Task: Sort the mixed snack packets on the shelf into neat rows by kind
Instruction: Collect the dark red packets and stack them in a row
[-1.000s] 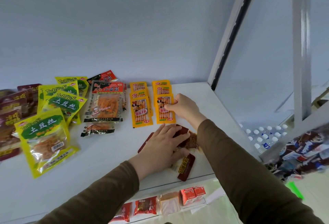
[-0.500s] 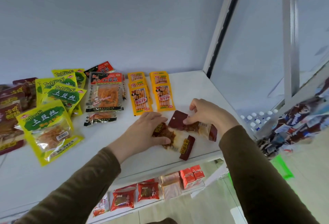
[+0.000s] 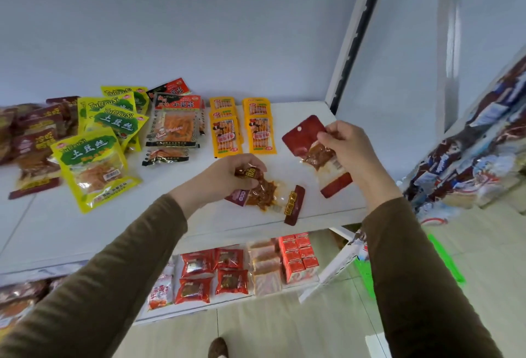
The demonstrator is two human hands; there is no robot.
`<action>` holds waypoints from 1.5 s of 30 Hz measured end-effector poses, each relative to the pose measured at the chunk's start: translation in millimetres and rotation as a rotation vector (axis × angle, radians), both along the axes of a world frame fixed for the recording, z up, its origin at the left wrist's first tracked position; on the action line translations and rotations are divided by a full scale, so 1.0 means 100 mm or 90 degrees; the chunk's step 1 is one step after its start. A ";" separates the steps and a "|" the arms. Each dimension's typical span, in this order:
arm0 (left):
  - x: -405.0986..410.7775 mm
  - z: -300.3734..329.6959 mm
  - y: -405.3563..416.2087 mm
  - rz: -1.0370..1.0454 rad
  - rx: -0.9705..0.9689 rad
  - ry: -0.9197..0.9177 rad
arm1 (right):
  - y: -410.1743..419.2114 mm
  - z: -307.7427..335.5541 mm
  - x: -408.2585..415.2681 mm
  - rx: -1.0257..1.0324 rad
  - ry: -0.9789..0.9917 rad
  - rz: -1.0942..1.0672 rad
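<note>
Right hand [image 3: 348, 148] holds a dark-red packet [image 3: 308, 141] slanting, hole end up-left.

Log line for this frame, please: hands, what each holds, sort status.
left hand: grips dark red packet on shelf | right hand: holds second dark red packet lifted | status: dark red packets unplaced

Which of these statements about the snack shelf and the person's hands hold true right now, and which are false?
1. The right hand holds a dark red packet. True.
2. The left hand lies flat and empty. False: its grip is on another dark red packet.
3. The orange packets lie in two columns. True.
4. The yellow-green packets lie right of the orange ones. False: left.
</note>
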State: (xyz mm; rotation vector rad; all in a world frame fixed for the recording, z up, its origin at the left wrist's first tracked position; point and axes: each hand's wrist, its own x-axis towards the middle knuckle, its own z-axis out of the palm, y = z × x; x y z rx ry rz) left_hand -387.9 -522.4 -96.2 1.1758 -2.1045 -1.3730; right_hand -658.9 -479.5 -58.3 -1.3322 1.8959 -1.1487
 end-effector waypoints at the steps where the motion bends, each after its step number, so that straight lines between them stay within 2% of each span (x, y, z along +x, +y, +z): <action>1: 0.00 0.02 0.04 0.012 0.015 0.007 | 0.04 0.07 0.01 -0.044 -0.031 0.011; 3: -0.02 0.07 0.14 0.035 0.047 0.041 | 0.11 0.18 0.11 -0.074 -0.119 0.075; 6: -0.07 0.15 0.32 0.073 0.138 0.166 | 0.19 0.07 0.39 0.016 -0.302 0.193; 12: 0.14 0.23 0.55 0.229 0.199 0.355 | 0.28 -0.28 0.89 0.126 -0.491 0.243; 17: 0.59 0.29 0.63 0.398 0.212 0.413 | 0.27 -0.34 1.41 0.132 -0.484 0.260; 22: 1.20 0.37 0.88 0.434 0.243 0.568 | 0.23 -0.31 2.22 0.091 -0.515 0.182; 24: 1.47 0.38 1.01 0.424 0.223 0.558 | 0.22 -0.33 2.60 0.075 -0.526 0.149; 28: 2.08 0.26 1.15 0.419 0.113 0.399 | 0.26 -0.34 3.47 0.037 -0.540 0.102; 31: 2.61 0.18 1.13 0.472 0.079 0.386 | 0.29 -0.37 4.09 0.029 -0.535 0.088; 34: 3.09 0.11 1.05 0.471 0.046 0.349 | 0.30 -0.40 4.59 0.042 -0.518 0.097; 40: 3.76 0.00 0.79 0.504 0.094 0.358 | 0.12 -0.40 5.21 0.083 -0.512 0.104; 45: 4.11 -0.05 0.39 0.534 0.123 0.368 | -0.17 -0.45 5.50 0.076 -0.446 0.133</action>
